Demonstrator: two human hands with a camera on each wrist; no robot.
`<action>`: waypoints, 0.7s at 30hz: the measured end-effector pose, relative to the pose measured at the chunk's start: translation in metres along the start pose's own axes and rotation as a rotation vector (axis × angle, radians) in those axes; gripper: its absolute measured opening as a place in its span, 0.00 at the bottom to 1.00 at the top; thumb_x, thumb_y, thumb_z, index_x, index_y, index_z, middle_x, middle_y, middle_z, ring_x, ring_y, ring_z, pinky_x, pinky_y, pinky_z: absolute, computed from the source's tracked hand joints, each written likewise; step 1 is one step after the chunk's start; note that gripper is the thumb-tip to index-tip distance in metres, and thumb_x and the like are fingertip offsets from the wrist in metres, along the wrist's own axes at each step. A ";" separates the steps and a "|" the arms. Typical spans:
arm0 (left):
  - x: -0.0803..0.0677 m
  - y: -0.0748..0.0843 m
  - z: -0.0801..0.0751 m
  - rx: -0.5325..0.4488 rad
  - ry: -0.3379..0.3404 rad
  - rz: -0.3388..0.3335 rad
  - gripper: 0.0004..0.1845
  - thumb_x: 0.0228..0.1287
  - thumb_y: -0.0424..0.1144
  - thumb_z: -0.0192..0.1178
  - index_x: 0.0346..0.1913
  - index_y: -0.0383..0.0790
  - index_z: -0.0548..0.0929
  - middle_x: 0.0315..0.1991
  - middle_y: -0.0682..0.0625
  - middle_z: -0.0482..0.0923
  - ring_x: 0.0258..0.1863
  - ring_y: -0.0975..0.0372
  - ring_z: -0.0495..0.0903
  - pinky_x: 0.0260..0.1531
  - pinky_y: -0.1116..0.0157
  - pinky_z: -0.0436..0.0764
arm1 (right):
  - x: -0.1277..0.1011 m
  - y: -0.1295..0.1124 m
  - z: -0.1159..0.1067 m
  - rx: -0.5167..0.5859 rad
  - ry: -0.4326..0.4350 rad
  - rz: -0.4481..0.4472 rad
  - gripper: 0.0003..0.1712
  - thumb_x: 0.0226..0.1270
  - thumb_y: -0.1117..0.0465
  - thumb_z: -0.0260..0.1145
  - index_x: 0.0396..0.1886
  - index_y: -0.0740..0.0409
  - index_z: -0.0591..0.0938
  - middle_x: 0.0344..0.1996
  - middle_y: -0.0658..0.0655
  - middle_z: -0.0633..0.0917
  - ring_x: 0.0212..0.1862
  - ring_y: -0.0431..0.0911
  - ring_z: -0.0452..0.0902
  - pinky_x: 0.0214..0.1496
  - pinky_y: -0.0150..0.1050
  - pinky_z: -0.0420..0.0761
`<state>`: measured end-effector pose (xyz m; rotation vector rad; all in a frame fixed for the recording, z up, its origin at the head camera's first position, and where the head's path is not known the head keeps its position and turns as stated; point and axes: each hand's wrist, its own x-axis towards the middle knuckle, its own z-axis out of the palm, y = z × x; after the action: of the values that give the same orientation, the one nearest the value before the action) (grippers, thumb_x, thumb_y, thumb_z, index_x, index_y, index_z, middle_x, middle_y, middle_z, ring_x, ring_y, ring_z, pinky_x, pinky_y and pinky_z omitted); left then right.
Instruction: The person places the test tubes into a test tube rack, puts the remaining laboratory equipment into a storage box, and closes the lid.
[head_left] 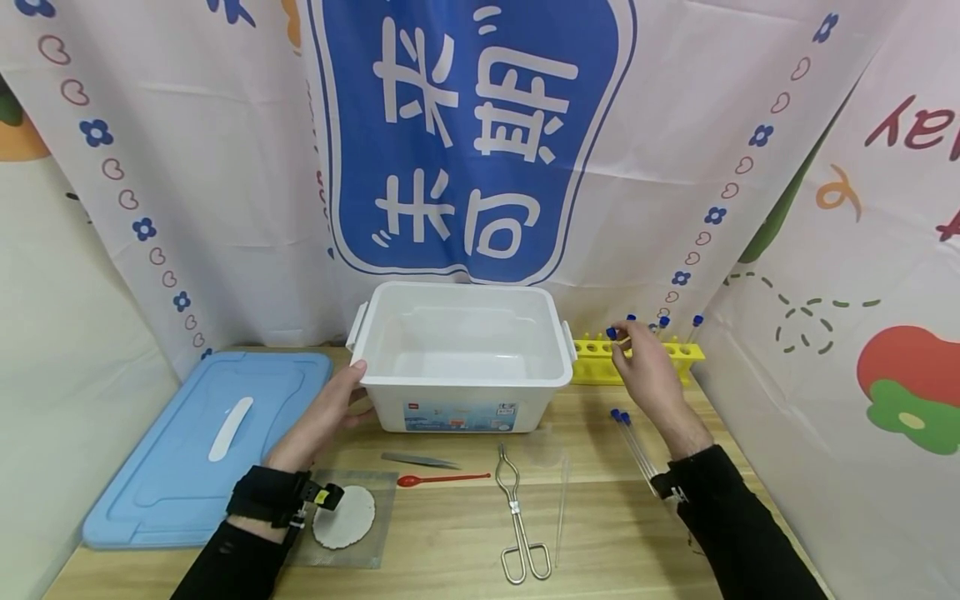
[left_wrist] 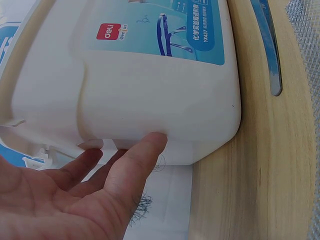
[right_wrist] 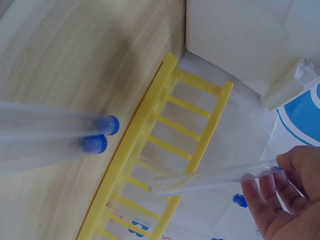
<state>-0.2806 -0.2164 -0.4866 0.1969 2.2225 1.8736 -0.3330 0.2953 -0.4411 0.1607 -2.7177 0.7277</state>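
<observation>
A white plastic storage box (head_left: 467,383), without its lid, stands at the back middle. My left hand (head_left: 324,421) touches its left end with the fingers fairly straight, fingertips against the wall in the left wrist view. At the right, my right hand (head_left: 651,375) pinches a clear test tube (right_wrist: 215,181) near its blue cap. The tube slants over a yellow test tube rack (head_left: 600,372), its lower end at the top bar; whether it sits in a hole I cannot tell. Several blue-capped tubes (head_left: 663,322) stand in the rack behind the hand.
Two capped test tubes (head_left: 633,446) lie on the table below my right hand. At the front are crucible tongs (head_left: 517,521), a glass rod (head_left: 562,508), a red spoon (head_left: 442,479), tweezers (head_left: 420,459) and a wire gauze (head_left: 378,533). A blue lid (head_left: 161,467) lies left.
</observation>
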 end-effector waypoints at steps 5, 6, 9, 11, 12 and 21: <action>0.000 -0.001 0.000 -0.009 -0.004 0.014 0.47 0.98 0.67 0.35 0.99 0.39 0.39 0.96 0.26 0.44 0.96 0.27 0.45 0.86 0.25 0.68 | 0.003 -0.009 0.000 0.037 0.037 -0.007 0.24 0.94 0.65 0.63 0.82 0.64 0.77 0.69 0.68 0.84 0.69 0.65 0.86 0.65 0.62 0.96; 0.000 -0.001 0.000 -0.008 -0.004 0.016 0.47 0.98 0.67 0.35 0.99 0.39 0.39 0.96 0.26 0.44 0.96 0.27 0.45 0.86 0.25 0.68 | 0.003 -0.010 0.000 0.042 0.043 -0.009 0.24 0.95 0.65 0.63 0.82 0.63 0.76 0.70 0.68 0.84 0.69 0.65 0.86 0.66 0.62 0.96; -0.001 -0.001 0.000 -0.006 -0.001 0.017 0.47 0.98 0.67 0.35 0.99 0.39 0.39 0.96 0.26 0.44 0.96 0.27 0.45 0.86 0.26 0.68 | 0.004 -0.014 0.001 0.052 0.068 -0.021 0.24 0.95 0.65 0.63 0.82 0.63 0.76 0.70 0.68 0.83 0.68 0.64 0.86 0.66 0.62 0.96; -0.001 -0.001 0.000 -0.008 0.000 0.020 0.47 0.98 0.67 0.35 0.99 0.39 0.39 0.96 0.26 0.44 0.96 0.27 0.45 0.86 0.26 0.68 | 0.006 -0.016 0.003 0.057 0.086 -0.031 0.23 0.95 0.65 0.63 0.81 0.64 0.76 0.70 0.68 0.84 0.68 0.64 0.87 0.66 0.62 0.96; -0.001 -0.001 0.000 -0.011 0.000 0.021 0.47 0.98 0.66 0.35 0.99 0.38 0.39 0.96 0.26 0.44 0.96 0.27 0.45 0.86 0.25 0.67 | 0.007 -0.016 0.003 0.063 0.093 -0.034 0.23 0.95 0.65 0.62 0.81 0.64 0.76 0.70 0.68 0.83 0.68 0.64 0.86 0.66 0.62 0.96; 0.000 -0.001 0.001 -0.019 0.003 0.016 0.47 0.99 0.65 0.35 0.99 0.38 0.39 0.95 0.26 0.45 0.96 0.27 0.46 0.86 0.25 0.67 | 0.014 -0.022 0.006 0.127 0.155 -0.080 0.22 0.97 0.65 0.59 0.81 0.65 0.74 0.70 0.69 0.82 0.70 0.65 0.85 0.72 0.65 0.94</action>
<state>-0.2803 -0.2159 -0.4874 0.2093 2.2106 1.9045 -0.3434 0.2727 -0.4309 0.2315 -2.5042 0.8532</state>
